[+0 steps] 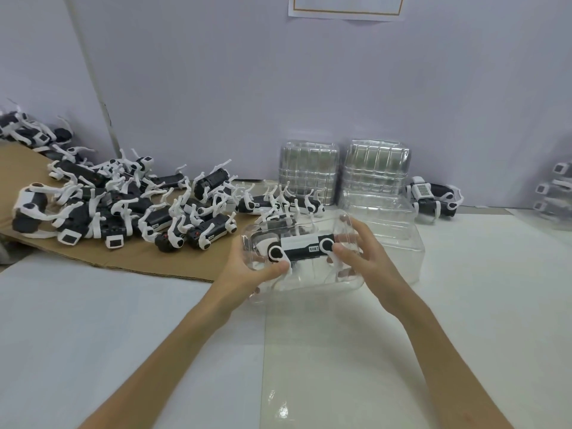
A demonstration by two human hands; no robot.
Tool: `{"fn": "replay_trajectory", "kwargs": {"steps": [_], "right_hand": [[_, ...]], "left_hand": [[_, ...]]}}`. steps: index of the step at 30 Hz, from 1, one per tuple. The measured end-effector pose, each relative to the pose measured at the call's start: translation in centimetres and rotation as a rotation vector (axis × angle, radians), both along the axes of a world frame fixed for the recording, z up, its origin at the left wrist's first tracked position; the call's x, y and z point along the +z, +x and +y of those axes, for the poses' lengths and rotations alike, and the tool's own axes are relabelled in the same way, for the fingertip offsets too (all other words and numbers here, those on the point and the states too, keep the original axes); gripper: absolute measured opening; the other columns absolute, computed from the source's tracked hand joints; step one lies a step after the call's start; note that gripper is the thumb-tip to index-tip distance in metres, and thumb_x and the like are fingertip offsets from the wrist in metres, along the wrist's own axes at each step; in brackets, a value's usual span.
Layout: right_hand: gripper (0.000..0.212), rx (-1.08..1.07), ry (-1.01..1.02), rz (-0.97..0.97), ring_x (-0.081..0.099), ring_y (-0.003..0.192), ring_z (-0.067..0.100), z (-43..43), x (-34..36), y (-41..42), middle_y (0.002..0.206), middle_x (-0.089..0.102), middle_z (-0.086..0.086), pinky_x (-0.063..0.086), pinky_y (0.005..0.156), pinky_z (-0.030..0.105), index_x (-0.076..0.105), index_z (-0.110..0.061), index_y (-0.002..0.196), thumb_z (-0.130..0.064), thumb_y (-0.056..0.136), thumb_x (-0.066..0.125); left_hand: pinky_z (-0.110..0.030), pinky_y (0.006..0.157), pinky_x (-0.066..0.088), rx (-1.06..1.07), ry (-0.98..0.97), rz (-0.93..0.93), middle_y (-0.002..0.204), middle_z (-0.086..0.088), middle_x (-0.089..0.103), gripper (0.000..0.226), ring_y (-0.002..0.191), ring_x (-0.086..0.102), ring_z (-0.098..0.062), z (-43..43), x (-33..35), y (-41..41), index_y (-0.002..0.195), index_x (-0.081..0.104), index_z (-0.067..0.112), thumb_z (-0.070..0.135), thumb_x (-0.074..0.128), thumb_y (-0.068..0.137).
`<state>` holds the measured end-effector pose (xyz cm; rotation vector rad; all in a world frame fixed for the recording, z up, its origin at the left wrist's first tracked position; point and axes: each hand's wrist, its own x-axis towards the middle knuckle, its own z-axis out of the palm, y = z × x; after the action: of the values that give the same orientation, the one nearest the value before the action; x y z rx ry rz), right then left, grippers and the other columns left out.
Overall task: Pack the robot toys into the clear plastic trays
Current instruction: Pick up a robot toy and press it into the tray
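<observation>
A person's left hand (247,272) and right hand (366,258) grasp a clear plastic tray (309,284) by its 2 short ends over a white table (123,335). 1 black-and-white robot toy (301,244) lies lengthwise inside the tray, between the 2 thumbs. The left fingers curl round the tray's left end, with the thumb laid over the near edge beside a white leg of the toy. The right fingers wrap the right end, some of them seen through the plastic, and the thumb sits just beside the toy's round hip joint. Whether the tray rests on the table or is held just off it cannot be told.

Beyond the left fingertips lies a heap of loose robot toys (123,205) — black bodies, white legs tangled — on a brown cardboard sheet (139,263) that runs off to the left. Just behind the right knuckles a second clear tray (399,239) lies flat on the table, close against the held one. Farther out from the fingertips, 2 stacks of clear trays (309,178) stand on edge side by side against the pale wall (278,88). To the outer side of the right hand, past those stacks, a single robot toy (433,198) sits apart near the wall. At the frame's far right edge show more black-and-white toys (557,193) — too blurred to tell how they are stored. High above both hands, a sheet of paper (346,7) with an orange-brown border hangs on the wall
</observation>
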<state>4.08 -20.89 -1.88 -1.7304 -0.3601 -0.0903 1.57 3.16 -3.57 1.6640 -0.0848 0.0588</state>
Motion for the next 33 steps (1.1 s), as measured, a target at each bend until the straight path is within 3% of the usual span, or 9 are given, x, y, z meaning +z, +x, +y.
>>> {"fn": "replay_trajectory", "kwargs": {"steps": [5,8,10,13,19,23,25,30,33], "right_hand": [[0.050,-0.008,-0.025,0.030,0.069,0.092,0.016,0.2,-0.2,0.1,0.123,0.058,0.006,0.055,0.065,0.027,0.044,-0.046,0.132,-0.036,0.089,0.067],[0.056,-0.040,-0.042,0.058,0.067,0.084,0.004,0.5,-0.1,0.0,0.116,0.059,0.000,0.054,0.062,0.023,0.045,-0.043,0.134,-0.045,0.084,0.071],[0.064,-0.083,-0.071,0.065,0.066,0.084,0.007,0.7,-0.2,-0.1,0.113,0.058,-0.002,0.053,0.061,0.022,0.045,-0.039,0.137,-0.054,0.081,0.071],[0.052,-0.130,-0.090,0.076,0.066,0.087,0.015,0.6,0.0,-0.2,0.114,0.059,-0.001,0.051,0.062,0.024,0.047,-0.035,0.138,-0.044,0.090,0.066],[0.032,-0.060,-0.078,0.314,0.071,0.086,0.021,-1.4,1.4,-1.1,0.107,0.068,-0.004,0.057,0.062,0.032,0.062,-0.036,0.121,-0.044,0.091,0.066],[0.024,-0.123,-0.152,0.371,0.069,0.098,0.019,-3.5,0.7,-2.6,0.114,0.068,-0.008,0.057,0.079,0.040,0.066,-0.038,0.113,-0.046,0.090,0.065],[0.041,-0.169,-0.237,0.374,0.056,0.123,0.015,-4.5,0.5,-3.2,0.136,0.058,-0.008,0.047,0.096,0.038,0.057,-0.034,0.133,-0.043,0.093,0.062],[0.060,-0.417,-0.493,-0.047,0.041,0.136,0.008,-3.9,1.5,-5.1,0.151,0.046,-0.009,0.032,0.111,0.030,0.042,-0.036,0.148,-0.041,0.092,0.065],[0.074,-0.140,-0.701,-0.225,0.029,0.142,0.000,-0.3,1.9,-7.3,0.156,0.033,-0.020,0.026,0.119,0.036,0.037,-0.047,0.147,-0.071,0.079,0.052]], "left_hand": [[-0.029,0.074,0.048,0.037,0.013,-0.063,0.118,0.013,0.062,0.087,0.109,0.060,0.000,0.0,0.0,-0.1,0.120,0.034,0.065,0.061,0.085,0.050],[-0.037,0.089,0.050,0.045,0.031,-0.086,0.118,0.016,0.061,0.079,0.109,0.059,0.001,0.1,0.0,0.0,0.111,0.032,0.074,0.062,0.084,0.052],[-0.032,0.082,0.051,0.070,0.025,-0.112,0.110,0.023,0.064,0.071,0.099,0.062,0.003,0.2,0.0,0.2,0.116,0.040,0.067,0.059,0.082,0.060],[-0.018,0.062,0.048,0.120,-0.043,-0.098,0.113,0.009,0.064,0.045,0.093,0.065,-0.009,0.5,0.2,0.5,0.116,0.054,0.055,0.061,0.069,0.075],[-0.022,0.052,0.048,0.152,-0.049,-0.180,0.107,-0.007,0.062,0.032,0.071,0.065,-0.014,0.8,0.1,0.7,0.105,0.068,0.027,0.050,0.060,0.085],[-0.026,0.066,0.055,-0.055,0.131,-0.086,0.109,0.011,0.069,0.034,0.085,0.071,-0.012,0.4,-0.3,0.5,0.111,0.069,0.037,0.059,0.063,0.087],[-0.024,0.080,0.052,-0.179,0.242,-0.036,0.124,0.020,0.064,0.052,0.099,0.067,0.000,0.1,-0.7,0.5,0.130,0.060,0.041,0.066,0.058,0.085],[-0.019,0.069,0.052,-0.279,0.325,-0.043,0.118,0.023,0.066,0.043,0.093,0.071,-0.006,-0.2,-1.0,0.4,0.120,0.057,0.059,0.068,0.061,0.078],[-0.027,0.087,0.053,-0.325,0.451,-0.057,0.121,0.023,0.065,0.047,0.099,0.067,-0.003,-0.5,-1.7,0.5,0.126,0.057,0.053,0.062,0.061,0.081]]}}
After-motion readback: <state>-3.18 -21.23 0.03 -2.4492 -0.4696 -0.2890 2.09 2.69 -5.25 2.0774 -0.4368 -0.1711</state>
